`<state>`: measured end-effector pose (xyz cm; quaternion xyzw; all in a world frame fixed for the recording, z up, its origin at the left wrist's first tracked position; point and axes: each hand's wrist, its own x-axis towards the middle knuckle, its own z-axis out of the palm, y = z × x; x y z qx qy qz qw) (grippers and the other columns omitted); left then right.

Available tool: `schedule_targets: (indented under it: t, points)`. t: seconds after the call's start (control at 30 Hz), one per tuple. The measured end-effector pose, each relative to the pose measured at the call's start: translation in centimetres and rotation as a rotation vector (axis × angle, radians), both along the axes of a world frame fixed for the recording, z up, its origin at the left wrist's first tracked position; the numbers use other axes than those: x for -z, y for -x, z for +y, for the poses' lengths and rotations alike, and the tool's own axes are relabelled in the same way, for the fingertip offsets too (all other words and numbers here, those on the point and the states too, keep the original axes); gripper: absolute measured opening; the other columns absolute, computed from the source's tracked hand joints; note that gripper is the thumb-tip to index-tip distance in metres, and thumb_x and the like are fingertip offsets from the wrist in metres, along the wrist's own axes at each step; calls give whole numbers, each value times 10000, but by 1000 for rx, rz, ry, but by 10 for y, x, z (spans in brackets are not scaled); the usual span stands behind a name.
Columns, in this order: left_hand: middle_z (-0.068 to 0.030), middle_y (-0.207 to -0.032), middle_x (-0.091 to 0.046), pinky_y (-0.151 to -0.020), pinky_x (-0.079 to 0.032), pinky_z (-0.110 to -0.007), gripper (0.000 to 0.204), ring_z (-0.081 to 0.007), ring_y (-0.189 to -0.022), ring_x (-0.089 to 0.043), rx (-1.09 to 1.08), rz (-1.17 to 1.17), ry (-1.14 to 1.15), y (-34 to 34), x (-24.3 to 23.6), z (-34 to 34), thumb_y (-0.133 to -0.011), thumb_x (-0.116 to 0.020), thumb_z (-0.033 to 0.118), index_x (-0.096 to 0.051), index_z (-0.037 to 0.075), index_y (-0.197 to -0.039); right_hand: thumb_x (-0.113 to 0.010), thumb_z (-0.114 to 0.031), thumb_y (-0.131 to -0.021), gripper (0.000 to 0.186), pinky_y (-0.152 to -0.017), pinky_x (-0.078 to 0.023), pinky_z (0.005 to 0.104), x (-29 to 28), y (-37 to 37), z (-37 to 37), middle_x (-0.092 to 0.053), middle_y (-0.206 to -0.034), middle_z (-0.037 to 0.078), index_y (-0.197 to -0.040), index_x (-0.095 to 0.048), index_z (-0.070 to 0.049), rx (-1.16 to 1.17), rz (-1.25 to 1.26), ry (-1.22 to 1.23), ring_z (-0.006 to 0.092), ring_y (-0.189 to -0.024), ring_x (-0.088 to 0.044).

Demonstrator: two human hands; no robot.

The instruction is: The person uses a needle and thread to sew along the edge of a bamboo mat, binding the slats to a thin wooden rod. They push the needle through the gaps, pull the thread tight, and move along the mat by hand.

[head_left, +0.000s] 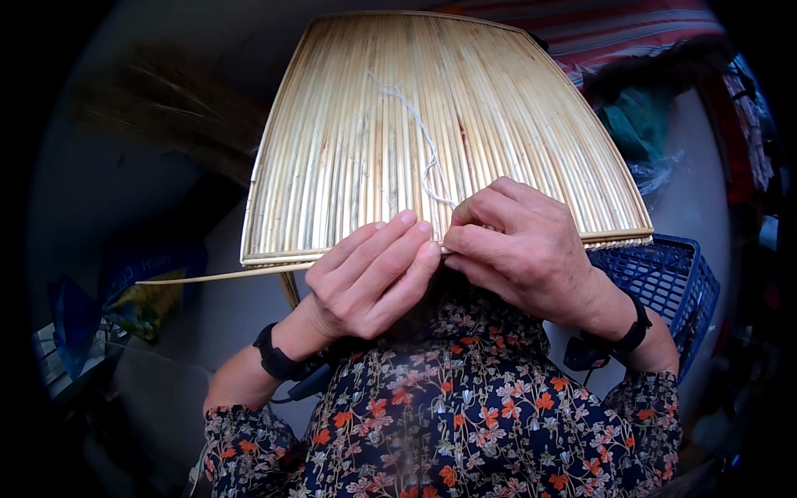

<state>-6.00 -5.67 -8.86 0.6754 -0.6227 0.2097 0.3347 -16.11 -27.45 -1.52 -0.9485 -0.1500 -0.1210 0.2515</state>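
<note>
A panel of pale reed stalks (349,166) laid side by side slopes away in front of me, its near edge toward my body. My left hand (374,278) pinches that edge with fingers close together, around a thin reed strip (207,275) that sticks out past the panel's left corner. Beside it, almost touching, my right hand (531,253) has thumb and forefinger closed on a white string (430,162). The string lies loosely curved over the reeds and runs into that pinch. Its other end inside the fingers is hidden.
A blue plastic basket (656,266) stands by my right forearm. Beyond the panel on the right are a striped cloth (631,37) and a green bag (639,120). Dry stalks (166,108) lie in shadow at the far left, above a blue and yellow bag (154,278).
</note>
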Motion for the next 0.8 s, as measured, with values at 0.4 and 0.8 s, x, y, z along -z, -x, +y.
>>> schedule_targets:
  t: [0.4,0.8]
  points:
    - [-145,-1192,-778,-940,-628,-443,379,-346,-1164,-755,-71,247,-251,-22,-4,35,-900,-855,251,-783,43,-1208,-833,-93,-812,183,-647,-509,371,36,8,-7,-611,-857,59,-846,-656,-60,34,43,1,243,-781,-610]
    - [-101,-1032,-745,-763,-583,-388,298,-296,-944,-706,-102,262,-292,-26,2,49,-802,-872,23,-820,60,-1094,-858,-80,-785,190,-647,-518,344,44,13,-11,-654,-878,54,-855,-683,-53,45,10,-68,225,-783,-626]
